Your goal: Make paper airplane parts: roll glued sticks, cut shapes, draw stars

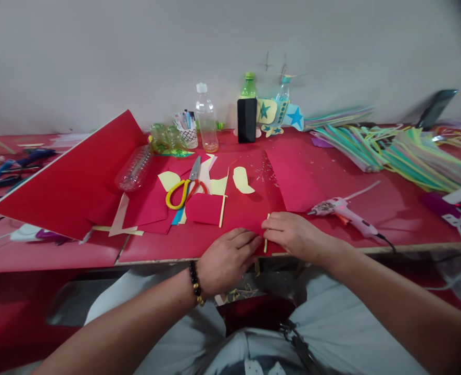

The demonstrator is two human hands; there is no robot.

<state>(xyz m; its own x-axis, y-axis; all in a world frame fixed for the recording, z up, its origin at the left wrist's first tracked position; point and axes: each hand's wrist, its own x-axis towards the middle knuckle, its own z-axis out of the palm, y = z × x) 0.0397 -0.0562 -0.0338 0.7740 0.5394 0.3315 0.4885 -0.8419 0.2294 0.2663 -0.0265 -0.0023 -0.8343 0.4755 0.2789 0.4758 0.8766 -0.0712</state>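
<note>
My right hand is closed at the table's front edge, its fingertips pinching a thin pale yellow stick that stands out above and below them. Beside it, my left hand has its fingers bent together on a red paper piece next to the stick; its thumb is hidden. Just beyond the left hand lies a red paper flag with a yellow stick along its right edge. Yellow-and-red-handled scissors rest over paper pieces. A pink glue gun lies right of my right hand, nozzle pointing left.
A large red board leans at the left beside a clear plastic bottle. Along the wall stand a pen cup, an upright bottle and a black phone. Bundles of coloured strips lie right; a red sheet lies centre-right.
</note>
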